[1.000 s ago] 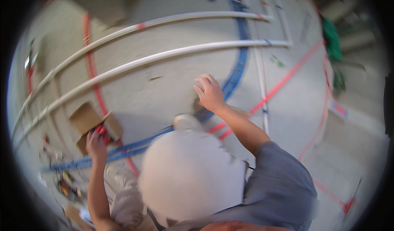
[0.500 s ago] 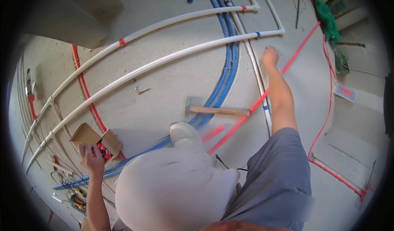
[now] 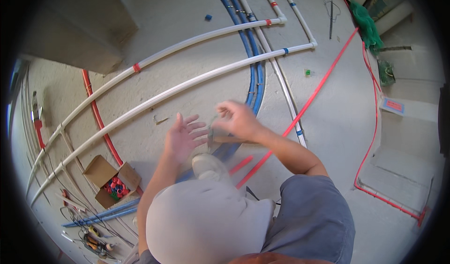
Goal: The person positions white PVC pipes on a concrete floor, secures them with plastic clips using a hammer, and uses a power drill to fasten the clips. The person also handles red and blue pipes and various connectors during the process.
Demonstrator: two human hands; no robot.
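Observation:
My left hand [image 3: 183,136] is raised over the floor with its fingers spread and nothing in it. Facing it from the right is my right hand [image 3: 238,121], its fingers loosely curled and apart, with no object visible in them. Below and partly behind the right hand lies a hammer [image 3: 230,140] with a wooden handle. A small green and white piece [image 3: 307,73] sits on the floor to the right of the white pipes. At the left stands an opened cardboard box [image 3: 100,169] holding small red, blue and green fittings [image 3: 116,188].
Long white pipes [image 3: 187,84] cross the floor, over blue conduits [image 3: 253,72]. Red conduits [image 3: 323,83] run at right and left. Tools and cables [image 3: 96,240] lie at lower left, green netting [image 3: 367,25] at upper right. A concrete column [image 3: 79,29] stands at upper left.
My right hand has come back from beside the white pipes to the middle, and a green and white piece shows there. My left hand has moved from the box toward the right hand and opened.

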